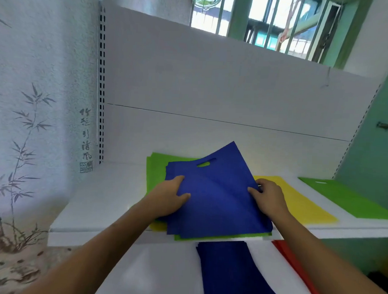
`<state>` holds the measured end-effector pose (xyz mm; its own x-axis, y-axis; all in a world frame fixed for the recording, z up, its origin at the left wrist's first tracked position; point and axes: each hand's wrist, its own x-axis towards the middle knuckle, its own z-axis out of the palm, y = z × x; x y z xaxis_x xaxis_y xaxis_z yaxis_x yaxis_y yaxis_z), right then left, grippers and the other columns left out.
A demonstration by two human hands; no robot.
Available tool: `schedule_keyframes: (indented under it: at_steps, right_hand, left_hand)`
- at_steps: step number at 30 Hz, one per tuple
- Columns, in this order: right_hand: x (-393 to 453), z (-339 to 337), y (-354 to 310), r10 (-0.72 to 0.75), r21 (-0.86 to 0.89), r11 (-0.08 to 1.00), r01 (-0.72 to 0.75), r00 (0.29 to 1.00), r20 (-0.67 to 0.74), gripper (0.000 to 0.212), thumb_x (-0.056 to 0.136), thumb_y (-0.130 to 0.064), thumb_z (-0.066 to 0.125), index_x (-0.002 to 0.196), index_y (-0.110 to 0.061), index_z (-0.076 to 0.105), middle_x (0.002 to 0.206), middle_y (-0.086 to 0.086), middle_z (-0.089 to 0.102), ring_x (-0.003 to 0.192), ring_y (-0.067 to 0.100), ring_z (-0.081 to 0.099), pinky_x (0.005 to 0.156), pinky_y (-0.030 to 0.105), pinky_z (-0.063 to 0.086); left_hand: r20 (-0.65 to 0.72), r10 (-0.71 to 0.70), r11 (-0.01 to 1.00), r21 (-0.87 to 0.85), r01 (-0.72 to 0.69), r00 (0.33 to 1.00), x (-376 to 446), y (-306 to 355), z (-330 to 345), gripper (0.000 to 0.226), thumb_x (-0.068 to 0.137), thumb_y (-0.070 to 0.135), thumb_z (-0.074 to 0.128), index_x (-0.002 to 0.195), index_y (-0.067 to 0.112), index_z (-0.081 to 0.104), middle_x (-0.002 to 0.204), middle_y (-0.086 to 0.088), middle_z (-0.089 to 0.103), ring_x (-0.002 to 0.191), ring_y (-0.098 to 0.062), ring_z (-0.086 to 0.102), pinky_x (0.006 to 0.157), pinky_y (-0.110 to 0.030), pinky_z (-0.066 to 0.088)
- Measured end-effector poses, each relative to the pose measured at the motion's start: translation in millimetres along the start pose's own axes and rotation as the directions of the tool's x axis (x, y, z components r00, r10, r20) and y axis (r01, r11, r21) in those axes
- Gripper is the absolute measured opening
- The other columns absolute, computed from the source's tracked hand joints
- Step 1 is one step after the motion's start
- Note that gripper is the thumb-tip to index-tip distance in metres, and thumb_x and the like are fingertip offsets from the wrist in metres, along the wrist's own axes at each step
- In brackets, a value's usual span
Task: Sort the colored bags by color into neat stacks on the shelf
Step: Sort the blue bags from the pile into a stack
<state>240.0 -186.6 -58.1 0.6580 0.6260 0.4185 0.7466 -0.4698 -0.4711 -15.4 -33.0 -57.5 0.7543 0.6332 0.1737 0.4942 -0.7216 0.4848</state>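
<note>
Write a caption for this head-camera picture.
Both hands, left and right, grip blue bags lying on green bags on a white shelf.

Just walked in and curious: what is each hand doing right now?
Left hand: grips the left edge of the blue bags.
Right hand: grips their right edge.
</note>
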Motion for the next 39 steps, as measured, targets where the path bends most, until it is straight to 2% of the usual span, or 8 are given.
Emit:
schedule_keyframes:
  at_steps: [3, 6, 16, 19, 22, 30, 34, 39]
  right_hand:
    - [-1.8, 2.5, 3.4, -0.008, 0.02, 1.0, 0.008, 1.0, 0.007, 0.013, 0.09, -0.023, 0.063, 0.096, -0.015, 0.071, 0.089, -0.001, 0.067, 0.084, 0.023, 0.063, 0.066, 0.028, 0.041]
    - [-2.9, 4.1, 7.7, -0.006, -0.066, 0.998, 0.009, 0.999, 0.051, 0.017, 0.088, -0.023, 0.063, 0.073, -0.015, 0.065, 0.068, 0.0, 0.062, 0.066, 0.022, 0.055, 0.051, 0.029, 0.032]
    - [-4.7, 9.4, 11.1, 0.001, -0.053, 0.999, 0.001, 0.999, 0.043, 0.033, 0.086, -0.022, 0.066, 0.056, -0.023, 0.051, 0.056, -0.005, 0.053, 0.055, 0.013, 0.047, 0.048, 0.027, 0.029]
    - [-3.5, 10.8, 11.9, 0.112, 0.19, 0.973, -0.13, 0.988, 0.104, 0.019, 0.085, -0.018, 0.069, 0.067, -0.017, 0.061, 0.066, -0.002, 0.062, 0.061, 0.014, 0.056, 0.053, 0.027, 0.041]
    - [-7.1, 6.2, 12.4, 0.277, 0.511, 0.762, -0.397, 0.914, 0.297, 0.015, 0.085, -0.015, 0.071, 0.097, -0.008, 0.066, 0.092, 0.007, 0.07, 0.08, 0.025, 0.068, 0.059, 0.031, 0.053]
    - [-6.1, -11.6, 28.0, 0.375, 0.594, 0.5, -0.631, 0.776, 0.508, 0.032, 0.074, -0.015, 0.081, 0.101, -0.003, 0.069, 0.1, 0.016, 0.073, 0.09, 0.035, 0.069, 0.067, 0.041, 0.057]
    - [-5.4, -18.2, 32.6, 0.34, 0.602, 0.52, -0.606, 0.793, 0.505, 0.032, 0.074, -0.012, 0.081, 0.102, -0.003, 0.069, 0.1, 0.015, 0.073, 0.09, 0.035, 0.069, 0.07, 0.044, 0.058]
    - [-4.0, -17.2, 38.3, 0.363, 0.622, 0.589, -0.516, 0.856, 0.367, 0.025, 0.076, -0.005, 0.079, 0.097, -0.002, 0.067, 0.1, 0.015, 0.07, 0.086, 0.033, 0.067, 0.066, 0.041, 0.057]
  left_hand:
    - [-0.019, -0.042, 0.989, 0.144, 0.044, 0.999, -3.3, -14.7, -7.2, 0.053, 0.099, 0.038, 0.042, 0.145, 0.013, 0.033, 0.137, -0.011, 0.052, 0.125, -0.029, 0.048, 0.1, -0.033, 0.039]
    - [-0.024, -0.044, 0.942, 0.332, 0.049, 0.999, -5.7, -34.5, -7.2, 0.035, 0.098, 0.043, 0.038, 0.118, 0.019, 0.053, 0.116, -0.006, 0.064, 0.113, -0.028, 0.054, 0.09, -0.035, 0.041]
    - [0.034, 0.079, 0.916, 0.392, -0.086, 0.996, -4.5, -31.5, -6.3, 0.059, 0.082, 0.049, 0.017, 0.119, 0.035, 0.061, 0.126, 0.015, 0.059, 0.121, -0.024, 0.045, 0.099, -0.034, 0.036]
    - [0.1, 0.077, 0.953, 0.283, -0.103, 0.992, 1.6, -15.0, -3.7, 0.042, 0.096, 0.04, 0.031, 0.121, 0.025, 0.061, 0.124, 0.006, 0.062, 0.122, -0.024, 0.049, 0.099, -0.033, 0.037]
    - [0.124, 0.081, 0.994, 0.059, -0.089, 0.989, 2.3, 4.3, -3.6, 0.041, 0.1, 0.029, 0.042, 0.138, 0.017, 0.049, 0.139, -0.001, 0.054, 0.128, -0.021, 0.048, 0.104, -0.028, 0.035]
    - [0.051, 0.027, 0.955, -0.298, -0.011, 0.998, 12.7, 20.6, 5.0, 0.047, 0.097, 0.026, 0.052, 0.141, 0.012, 0.042, 0.139, -0.002, 0.049, 0.124, -0.015, 0.048, 0.099, -0.021, 0.033]
    - [0.146, -0.115, 0.768, -0.615, 0.181, 0.983, 16.9, 15.7, 5.0, 0.027, 0.097, 0.02, 0.052, 0.122, 0.013, 0.058, 0.114, 0.004, 0.056, 0.112, -0.014, 0.05, 0.094, -0.025, 0.036]
    - [0.173, -0.106, 0.944, -0.293, 0.154, 0.979, 17.5, 4.0, -1.0, 0.048, 0.099, 0.02, 0.048, 0.144, 0.008, 0.037, 0.142, -0.006, 0.047, 0.13, -0.019, 0.045, 0.11, -0.029, 0.033]
